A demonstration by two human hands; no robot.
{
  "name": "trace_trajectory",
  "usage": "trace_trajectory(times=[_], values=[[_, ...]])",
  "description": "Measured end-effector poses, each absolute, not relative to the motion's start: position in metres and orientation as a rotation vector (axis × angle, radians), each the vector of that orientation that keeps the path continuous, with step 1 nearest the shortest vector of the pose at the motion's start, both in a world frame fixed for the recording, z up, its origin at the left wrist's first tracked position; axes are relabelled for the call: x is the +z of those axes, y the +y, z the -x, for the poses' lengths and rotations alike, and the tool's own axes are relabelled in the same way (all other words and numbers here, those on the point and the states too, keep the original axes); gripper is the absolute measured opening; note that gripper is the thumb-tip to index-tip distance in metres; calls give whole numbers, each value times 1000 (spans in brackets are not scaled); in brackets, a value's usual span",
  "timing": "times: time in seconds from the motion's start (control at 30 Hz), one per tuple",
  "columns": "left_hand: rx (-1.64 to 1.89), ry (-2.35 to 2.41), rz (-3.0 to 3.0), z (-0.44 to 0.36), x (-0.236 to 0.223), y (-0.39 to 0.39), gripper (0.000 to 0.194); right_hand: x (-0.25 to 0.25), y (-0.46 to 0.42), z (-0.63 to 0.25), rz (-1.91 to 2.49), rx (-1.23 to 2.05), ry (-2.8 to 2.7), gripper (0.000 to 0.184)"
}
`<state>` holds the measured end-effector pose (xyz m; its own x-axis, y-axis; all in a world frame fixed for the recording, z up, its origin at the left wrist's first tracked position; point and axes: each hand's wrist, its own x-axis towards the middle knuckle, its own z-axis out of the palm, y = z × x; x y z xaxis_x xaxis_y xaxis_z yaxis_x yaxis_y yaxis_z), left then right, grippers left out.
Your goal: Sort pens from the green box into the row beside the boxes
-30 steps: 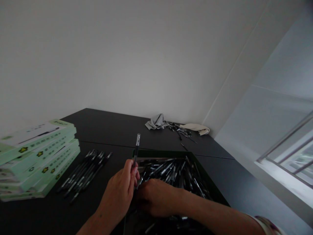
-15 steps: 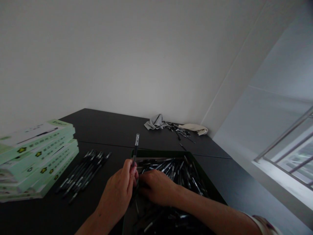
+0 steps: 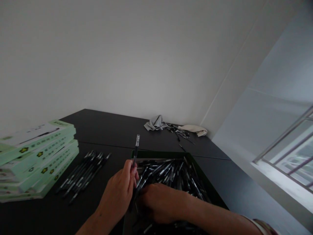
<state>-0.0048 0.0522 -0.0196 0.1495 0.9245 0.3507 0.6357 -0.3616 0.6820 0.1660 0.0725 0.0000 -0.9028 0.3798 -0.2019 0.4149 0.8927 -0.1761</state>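
Note:
My left hand (image 3: 118,192) is shut around a slim black pen (image 3: 135,151), which stands nearly upright above my fingers. My right hand (image 3: 161,202) lies palm down in a loose heap of black pens (image 3: 171,173) that fills a dark green tray (image 3: 158,154). Its fingers are among the pens and partly hidden, so I cannot tell whether they grip one. The two hands are close together at the tray's near left side. The tray's near part is hidden by my right forearm and in shadow.
A neat row of black pens (image 3: 83,174) lies left of the tray on the black table (image 3: 110,130). Further left is a stack of pale green boxes (image 3: 36,160). Grey cloth (image 3: 154,123), loose pens (image 3: 177,130) and cream cloth (image 3: 194,130) sit at the wall. A window (image 3: 286,160) is at right.
My right hand has moved down and toward me within the heap of pens. My left hand still holds the pen upright in about the same place.

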Motion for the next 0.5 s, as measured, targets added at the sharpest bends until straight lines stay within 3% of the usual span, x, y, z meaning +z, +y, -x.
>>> trace_trajectory(times=[0.33, 0.5], values=[[1058, 1489, -2065, 4, -17, 52, 18, 3, 67, -165, -449, -50, 2890, 16], [1048, 1492, -2068, 3, -17, 51, 19, 4, 69, -166, -476, -120, 2845, 17]])
